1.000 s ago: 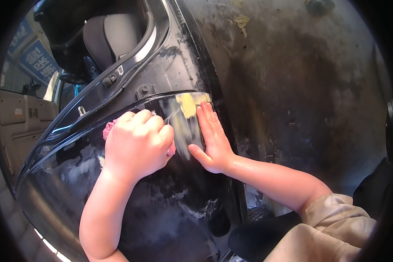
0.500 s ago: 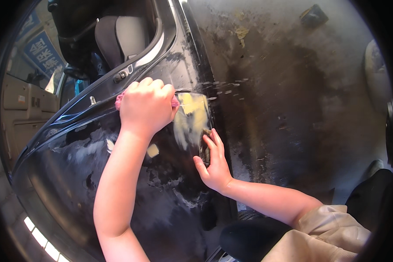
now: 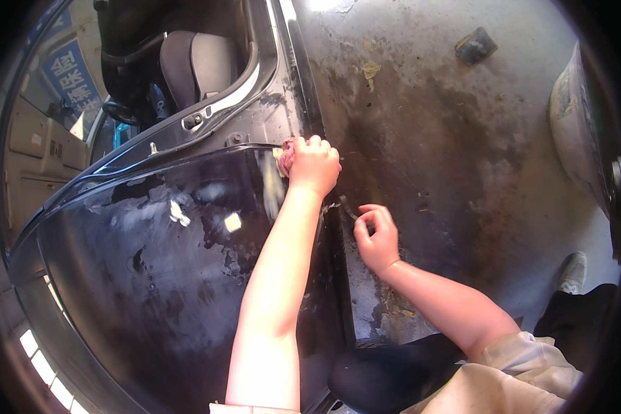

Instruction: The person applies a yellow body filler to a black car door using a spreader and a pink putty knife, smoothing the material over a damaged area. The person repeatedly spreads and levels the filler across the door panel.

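Note:
A dark car body panel (image 3: 186,276) lies below me, with worn grey areas, pale spots and a yellowish filler patch (image 3: 274,190) near its right edge. My left hand (image 3: 314,165) is closed round a crumpled pinkish-red cloth (image 3: 286,157) and presses it to the panel's upper right corner, over part of that patch. Just off the panel's right edge, above the floor, my right hand (image 3: 378,241) is curled. A thin dark pad (image 3: 348,208), seen nearly edge-on, shows at its fingertips; most of it is hidden by the hand.
An open window frame with a car seat (image 3: 200,65) behind it lies beyond the panel. On the stained concrete floor (image 3: 448,172) is a dark flat block (image 3: 476,46). A pale rounded object (image 3: 569,117) stands at far right, and a shoe (image 3: 573,272) shows below it.
My left hand has slid right with the cloth, from the panel's upper edge onto the yellowish patch. My right hand has lifted away from the panel to the right, taking the dark pad along.

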Demonstrator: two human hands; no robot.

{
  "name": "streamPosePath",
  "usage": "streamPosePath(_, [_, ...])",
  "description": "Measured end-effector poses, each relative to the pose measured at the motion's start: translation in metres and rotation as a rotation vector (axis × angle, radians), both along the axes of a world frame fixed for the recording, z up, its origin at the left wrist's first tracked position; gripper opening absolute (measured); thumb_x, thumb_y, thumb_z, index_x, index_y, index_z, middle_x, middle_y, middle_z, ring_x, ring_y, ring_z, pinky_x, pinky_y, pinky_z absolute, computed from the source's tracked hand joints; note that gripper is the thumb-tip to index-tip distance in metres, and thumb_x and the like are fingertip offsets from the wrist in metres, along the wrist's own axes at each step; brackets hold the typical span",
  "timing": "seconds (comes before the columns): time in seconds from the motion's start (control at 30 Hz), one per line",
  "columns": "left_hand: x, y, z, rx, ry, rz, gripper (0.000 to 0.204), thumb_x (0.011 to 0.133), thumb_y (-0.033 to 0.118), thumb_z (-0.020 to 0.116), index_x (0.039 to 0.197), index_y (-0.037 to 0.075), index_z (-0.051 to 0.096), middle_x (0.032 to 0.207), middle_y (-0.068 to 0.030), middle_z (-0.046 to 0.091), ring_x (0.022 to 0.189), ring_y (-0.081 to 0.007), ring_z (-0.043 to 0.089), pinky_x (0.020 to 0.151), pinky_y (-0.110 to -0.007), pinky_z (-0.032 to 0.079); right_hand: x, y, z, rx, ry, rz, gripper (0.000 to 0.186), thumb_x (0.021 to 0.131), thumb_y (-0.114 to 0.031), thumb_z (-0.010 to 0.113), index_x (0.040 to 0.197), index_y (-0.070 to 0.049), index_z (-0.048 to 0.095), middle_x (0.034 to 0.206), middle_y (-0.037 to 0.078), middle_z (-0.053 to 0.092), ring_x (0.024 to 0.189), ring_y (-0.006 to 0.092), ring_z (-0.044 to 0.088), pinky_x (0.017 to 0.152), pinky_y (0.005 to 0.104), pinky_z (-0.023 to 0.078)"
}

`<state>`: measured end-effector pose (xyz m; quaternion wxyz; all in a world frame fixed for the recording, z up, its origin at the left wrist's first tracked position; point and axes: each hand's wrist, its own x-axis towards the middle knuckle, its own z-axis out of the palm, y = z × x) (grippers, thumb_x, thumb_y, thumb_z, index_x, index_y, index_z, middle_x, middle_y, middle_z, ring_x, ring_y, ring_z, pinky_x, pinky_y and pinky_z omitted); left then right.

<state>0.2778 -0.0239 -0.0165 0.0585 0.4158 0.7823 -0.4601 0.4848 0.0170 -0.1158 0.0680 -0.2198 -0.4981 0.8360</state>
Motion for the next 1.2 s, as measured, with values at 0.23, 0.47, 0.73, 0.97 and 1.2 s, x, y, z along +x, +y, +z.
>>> streamPosePath(0.23, [0.059, -0.051, -0.068, -0.118, -0.125, 0.133, 0.025, 0.09, 0.038, 0.072, 0.098, 0.016, 0.081, 0.104, -0.0032, 0.075, 0.113, -0.0258, 0.065, 0.1, -0.053, 0.045, -0.009, 0.045, -0.071, 0.123, -0.204, -0.132, 0.014, 0.098, -0.014, 0.073, 0.1, -0.001, 0.068, 0.109, 0.015, 0.071, 0.094, 0.0293, 0.071, 0.086, 0.0396, 0.058])
streamPosePath(0.47, [0.048, -0.058, -0.078, 0.028, 0.01, -0.004, 0.025, 0.087, 0.041, 0.073, 0.087, 0.015, 0.075, 0.096, -0.0044, 0.073, 0.102, -0.0278, 0.066, 0.087, -0.052, 0.049, -0.019, 0.104, -0.097, 0.163, -0.248, -0.204, 0.016, 0.099, -0.016, 0.072, 0.097, -0.001, 0.068, 0.1, 0.013, 0.069, 0.087, 0.0251, 0.068, 0.083, 0.0372, 0.056])
streamPosePath(0.73, [-0.028, 0.001, -0.036, 0.126, 0.254, 0.028, 0.021, 0.088, 0.039, 0.077, 0.091, 0.018, 0.075, 0.095, -0.0004, 0.072, 0.104, -0.0252, 0.068, 0.087, -0.049, 0.05, -0.024, 0.099, -0.094, 0.066, -0.292, -0.101, 0.019, 0.101, -0.019, 0.072, 0.101, 0.0, 0.07, 0.097, 0.01, 0.073, 0.09, 0.0208, 0.07, 0.085, 0.0361, 0.057])
streamPosePath(0.97, [0.0, -0.04, -0.078, 0.111, 0.144, 0.014, 0.024, 0.086, 0.039, 0.078, 0.088, 0.016, 0.075, 0.094, -0.0022, 0.072, 0.102, -0.0251, 0.066, 0.089, -0.047, 0.049, -0.019, 0.091, -0.103, 0.013, -0.33, -0.061, 0.02, 0.101, -0.02, 0.072, 0.102, -0.001, 0.07, 0.093, 0.009, 0.075, 0.087, 0.0177, 0.07, 0.083, 0.0351, 0.056])
streamPosePath(1.2, [0.063, -0.062, -0.084, 0.247, 0.085, 0.06, 0.021, 0.08, 0.034, 0.079, 0.084, 0.015, 0.07, 0.089, -0.0037, 0.069, 0.095, -0.0268, 0.065, 0.087, -0.045, 0.05, -0.034, 0.097, -0.106, 0.035, -0.34, -0.09, 0.02, 0.103, -0.02, 0.071, 0.103, 0.0, 0.07, 0.093, 0.008, 0.075, 0.085, 0.0164, 0.069, 0.082, 0.0348, 0.057])
